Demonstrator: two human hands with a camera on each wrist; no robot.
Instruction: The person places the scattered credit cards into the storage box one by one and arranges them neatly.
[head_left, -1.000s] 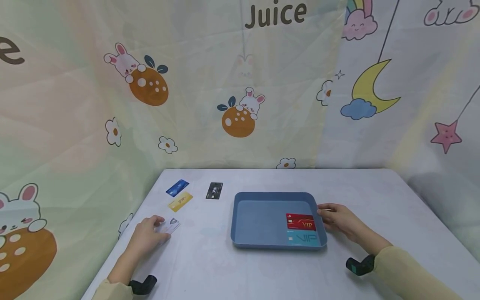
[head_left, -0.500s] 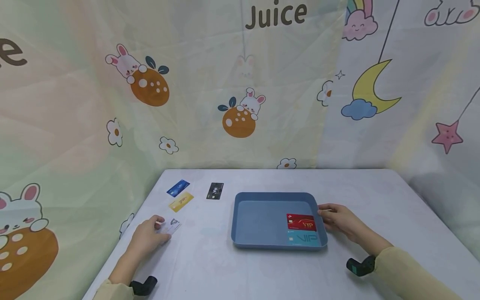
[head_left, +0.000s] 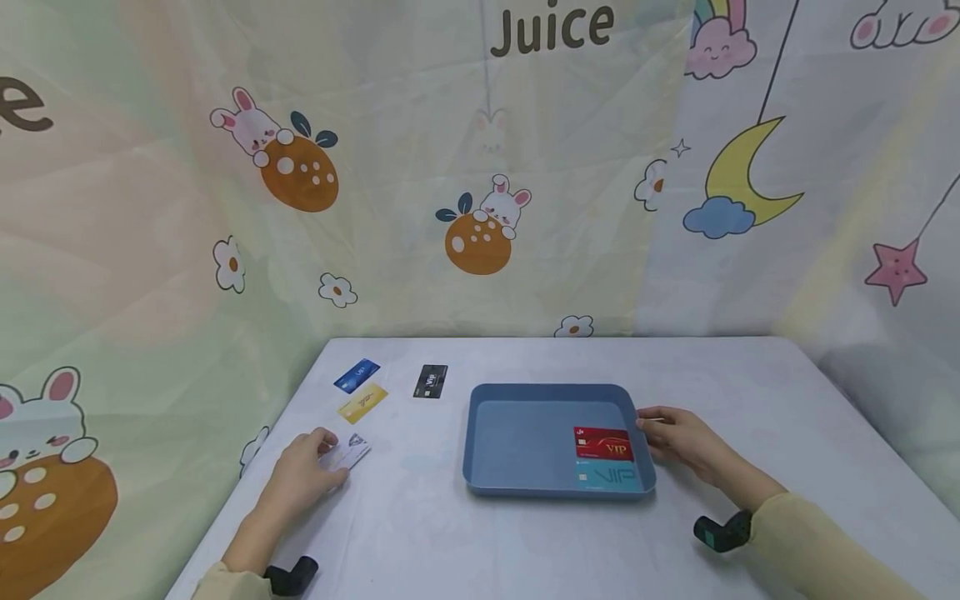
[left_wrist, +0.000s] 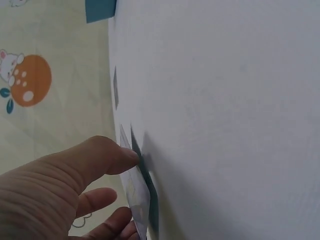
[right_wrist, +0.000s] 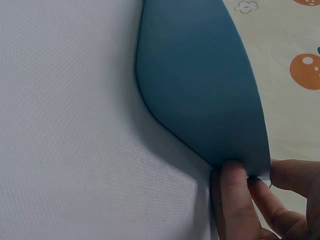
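My left hand (head_left: 300,471) pinches a white card (head_left: 349,452) near the table's left side. In the left wrist view the thumb lies across one face of the white card (left_wrist: 135,192), other fingers are behind it, and a shadow falls beside it. My right hand (head_left: 686,442) holds the right side of the blue tray (head_left: 517,492). The right wrist view has one fingertip (right_wrist: 233,172) against the outer tray wall (right_wrist: 200,90) and another at its rim. A red VIP card (head_left: 602,443) and a light-blue VIP card (head_left: 606,475) lie inside the tray, at the right.
Beyond the left hand lie a blue card (head_left: 357,376) and a yellow card (head_left: 363,403). A black card (head_left: 431,382) sits between them and the tray. Patterned cloth (head_left: 405,167) hangs behind the white table (head_left: 510,550).
My left hand has shifted slightly right and away from me, and the white card has moved with it. The right hand and the tray look unchanged.
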